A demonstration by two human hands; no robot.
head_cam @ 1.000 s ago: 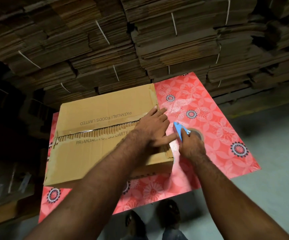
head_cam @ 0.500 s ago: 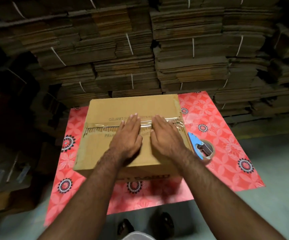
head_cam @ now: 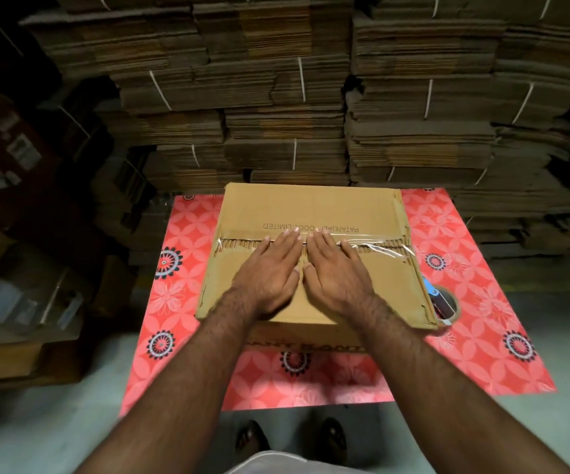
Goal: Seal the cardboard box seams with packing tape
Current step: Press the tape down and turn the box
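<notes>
Pressing flat left hand [head_cam: 269, 268], right hand [head_cam: 334, 268], taped box [head_cam: 310, 206]

A table covered in a red floral cloth [head_cam: 187, 302] is being used as the support. The cardboard box [head_cam: 310, 206] is being borne beneath the pressing hands; the blue tape dispenser [head_cam: 442, 302] is lying just right of them.

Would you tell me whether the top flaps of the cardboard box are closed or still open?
Closed. The flaps of the cardboard box lie flat, clear tape runs along their seam, and both hands press on it.
</notes>
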